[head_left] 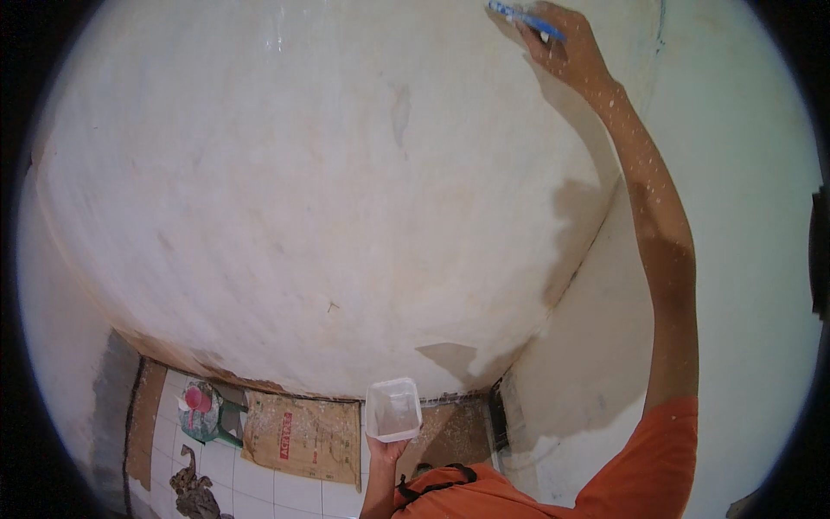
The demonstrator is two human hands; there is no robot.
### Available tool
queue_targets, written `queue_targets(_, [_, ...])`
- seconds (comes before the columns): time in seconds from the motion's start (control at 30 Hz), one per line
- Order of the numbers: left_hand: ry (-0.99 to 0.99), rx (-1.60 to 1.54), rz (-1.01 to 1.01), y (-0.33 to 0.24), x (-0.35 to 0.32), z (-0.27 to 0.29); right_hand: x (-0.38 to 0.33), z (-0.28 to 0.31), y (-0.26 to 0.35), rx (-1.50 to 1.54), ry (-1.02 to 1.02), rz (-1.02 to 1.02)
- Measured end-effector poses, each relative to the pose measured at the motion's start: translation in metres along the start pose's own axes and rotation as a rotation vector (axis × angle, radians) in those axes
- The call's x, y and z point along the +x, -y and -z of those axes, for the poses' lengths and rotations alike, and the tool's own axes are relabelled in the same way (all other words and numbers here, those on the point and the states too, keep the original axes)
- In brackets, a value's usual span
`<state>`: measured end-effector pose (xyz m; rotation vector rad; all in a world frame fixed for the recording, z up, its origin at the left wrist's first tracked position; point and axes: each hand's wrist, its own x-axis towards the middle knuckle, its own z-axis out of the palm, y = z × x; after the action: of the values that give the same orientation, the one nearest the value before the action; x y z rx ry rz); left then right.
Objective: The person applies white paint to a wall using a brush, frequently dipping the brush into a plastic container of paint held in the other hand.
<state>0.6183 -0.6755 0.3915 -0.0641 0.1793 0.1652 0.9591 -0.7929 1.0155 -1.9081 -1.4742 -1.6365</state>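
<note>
Left hand (386,450) holds a clear tub (393,409); right hand (566,48) grips a blue brush (526,20) high up.

Soft, even light, heavy fisheye bend

A forearm shadow falls on the wall (303,199) just below the right hand (566,48); below the left hand (385,450) the frame darkens; black, curved rim; mild softness throughout.

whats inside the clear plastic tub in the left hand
The clear square plastic tub, held from below by the left hand, shows a whitish, pale interior. Whether liquid lies at its bottom cannot be told.
</note>
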Motion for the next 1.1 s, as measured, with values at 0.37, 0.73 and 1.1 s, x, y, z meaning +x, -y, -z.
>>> queue_targets(0.37, [-0.026, 0.032, -0.048, -0.006, -0.003, 0.012, -0.090, -0.029, 0.117, 0.210, 0.449, 0.062])
queue_targets(0.73, [-0.006, -0.054, -0.056, -0.009, -0.009, 0.013, -0.002, 0.016, -0.021, 0.178, 0.003, -0.145])
queue_targets(1.1, [0.025, -0.003, -0.043, -0.009, 0.000, 0.023, -0.176, -0.045, 0.027, 0.144, -0.003, 0.418])
